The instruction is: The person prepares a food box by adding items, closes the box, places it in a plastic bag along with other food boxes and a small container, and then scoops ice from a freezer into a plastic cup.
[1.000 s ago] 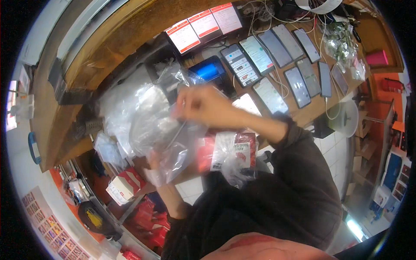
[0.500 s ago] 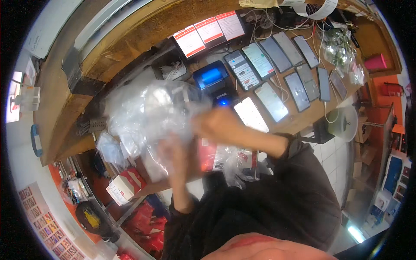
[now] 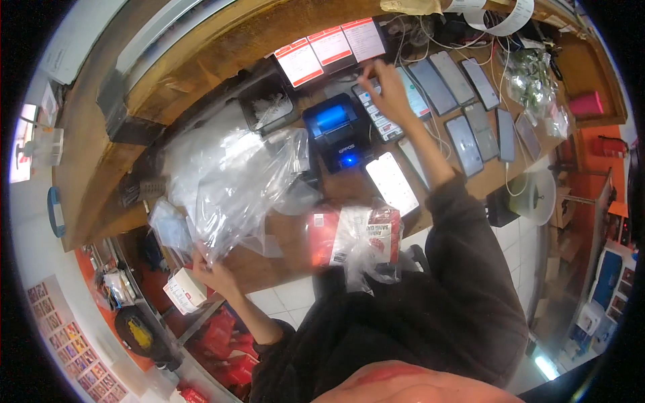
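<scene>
The step in hand looks like handling packing plastic: the left hand (image 3: 216,274) is at the table's near edge, toward its left corner, with its fingers closed narrowly on the near end of a clear plastic bag (image 3: 242,201). The bag spreads back over the left part of the table (image 3: 285,258), crumpled and shiny, amid more clear plastic; where one piece ends and the next begins cannot be told.

The right hand (image 3: 391,97) is well apart from it, stretched toward the far edge. Its fingers are loosely bent and a little spread, with nothing seen in them, above the upper end of a phone (image 3: 379,124) and just in front of a screen (image 3: 332,54). Whether a fingertip touches either cannot be told.

A printer (image 3: 336,138) stands between the plastic and the phone. A red box (image 3: 322,243) in knotted clear wrap sits at the near edge, close to the person's body, with neither hand on it.

As a judgement, working the bag further would call for a steady left pinch and the right hand's return; tapping at the far edge would call for one extended finger.
</scene>
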`<state>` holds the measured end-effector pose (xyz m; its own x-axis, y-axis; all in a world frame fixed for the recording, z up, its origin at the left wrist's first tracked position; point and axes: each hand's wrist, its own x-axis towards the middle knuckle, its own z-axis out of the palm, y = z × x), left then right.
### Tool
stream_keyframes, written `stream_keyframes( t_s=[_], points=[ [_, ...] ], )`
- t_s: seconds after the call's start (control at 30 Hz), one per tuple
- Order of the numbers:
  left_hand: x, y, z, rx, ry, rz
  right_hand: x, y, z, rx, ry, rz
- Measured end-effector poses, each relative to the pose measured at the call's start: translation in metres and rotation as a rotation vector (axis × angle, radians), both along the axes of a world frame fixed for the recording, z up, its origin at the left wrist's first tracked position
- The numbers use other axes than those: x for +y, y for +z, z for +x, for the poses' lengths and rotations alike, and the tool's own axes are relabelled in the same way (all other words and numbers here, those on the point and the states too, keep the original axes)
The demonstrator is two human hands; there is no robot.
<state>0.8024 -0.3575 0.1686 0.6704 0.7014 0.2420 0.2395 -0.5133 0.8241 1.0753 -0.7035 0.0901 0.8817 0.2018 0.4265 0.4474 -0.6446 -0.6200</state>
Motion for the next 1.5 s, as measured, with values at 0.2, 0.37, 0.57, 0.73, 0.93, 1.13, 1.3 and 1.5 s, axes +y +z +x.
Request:
stream_keyframes(
  t_s=[0.2, 0.37, 0.57, 0.73, 0.93, 1.13, 1.3, 1.5],
  points=[
    [0.002, -0.011, -0.017, 0.139, -0.039, 0.202, 0.002, -0.038, 0.080, -0.249, -0.064, -0.091],
    [0.008, -0.016, -0.022, 0.119, 0.084, 0.275, 0.006, -0.029, 0.079, -0.293, -0.114, -0.066],
    [0.014, -0.034, -0.007, -0.107, 0.191, 0.019, -0.010, -0.044, 0.056, -0.251, -0.223, 0.023],
    [0.022, -0.066, -0.012, -0.495, 0.101, -0.650, -0.015, -0.057, 0.059, -0.212, -0.197, -0.029],
    [-0.009, -0.061, 0.020, -0.511, 0.039, -0.963, -0.010, -0.037, 0.035, -0.174, -0.219, -0.003],
    [-0.028, -0.022, 0.013, -0.667, 0.010, -1.071, 0.104, 0.101, -0.148, -0.036, 0.585, -0.007],
    [-0.050, 0.032, -0.009, -0.566, -0.176, -0.844, 0.148, 0.098, -0.180, -0.171, 0.497, 0.009],
    [-0.011, 0.091, -0.067, -0.099, -0.008, 0.461, 0.165, 0.135, -0.216, -0.211, 0.450, 0.211]
  ],
)
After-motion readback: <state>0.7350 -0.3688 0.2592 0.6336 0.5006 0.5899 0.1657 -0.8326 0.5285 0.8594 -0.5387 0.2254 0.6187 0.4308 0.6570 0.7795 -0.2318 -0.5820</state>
